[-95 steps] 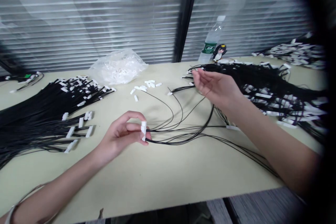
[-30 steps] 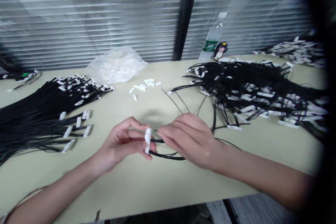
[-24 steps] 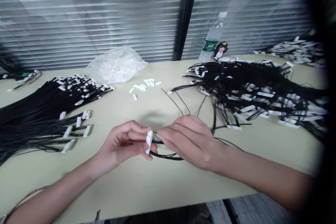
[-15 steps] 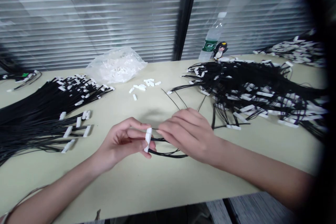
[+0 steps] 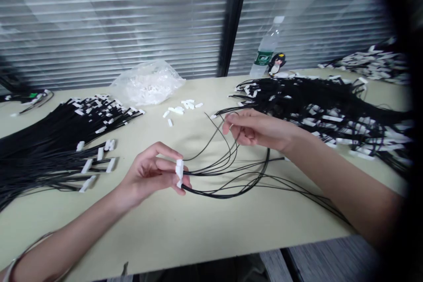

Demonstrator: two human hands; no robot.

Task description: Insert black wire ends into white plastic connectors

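My left hand pinches a white plastic connector housing between thumb and fingers, holding it upright over the table. Thin black wires run out of its right side, bending in loops to the right and up. Above and to the right of the housing is my right hand, with fingers curled and thumb and forefinger close together at the free end of a thin black wire. The fingertips partly hide that end. Other loose wire ends stand just left of these fingers.
Bundled black cables with white connectors lie at left. A larger tangled cable pile covers the right. Small white housings are scattered before a clear plastic bag. A water bottle and penguin figure stand at the back.
My right hand has moved away from the connector, up and to the right, exposing the wires. My left hand, still gripping the housing, has shifted slightly left.
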